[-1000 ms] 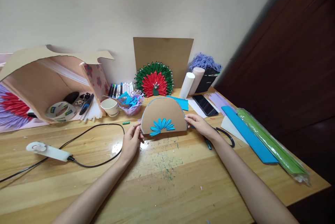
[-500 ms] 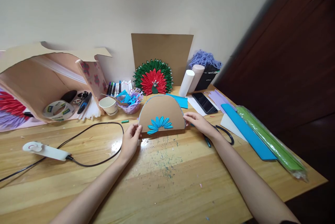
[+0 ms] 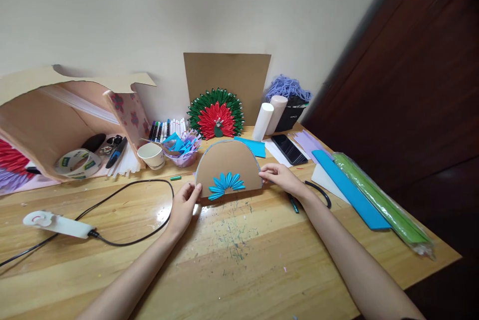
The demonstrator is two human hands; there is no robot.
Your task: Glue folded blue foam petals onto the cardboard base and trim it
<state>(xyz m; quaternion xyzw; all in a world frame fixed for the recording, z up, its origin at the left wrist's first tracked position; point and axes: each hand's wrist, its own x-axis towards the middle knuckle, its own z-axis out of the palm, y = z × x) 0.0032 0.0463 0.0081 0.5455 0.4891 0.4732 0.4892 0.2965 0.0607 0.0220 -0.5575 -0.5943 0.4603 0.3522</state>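
Note:
A brown half-round cardboard piece [image 3: 228, 163] stands upright on the wooden table [image 3: 239, 265], with a fan of blue paper petals [image 3: 225, 185] stuck at its lower middle. My left hand [image 3: 186, 205] grips its lower left corner, fingers closed on the edge. My right hand [image 3: 279, 176] pinches its lower right edge. Both forearms reach in from the bottom of the view.
Behind stand a red-and-green paper peacock [image 3: 216, 113], a cardboard sheet [image 3: 228, 73], markers [image 3: 166, 128], a paper cup [image 3: 150, 155] and a bowl of paper bits [image 3: 182, 149]. An open box [image 3: 56, 115] holds tape at left. A glue gun [image 3: 56, 224] with cord, a phone [image 3: 288, 148], scissors [image 3: 318, 191], blue and green paper rolls [image 3: 377, 203] lie around.
The view has shifted slightly; the cardboard piece stays upright in both hands, moved a little left and lower in the picture. Nothing was let go.

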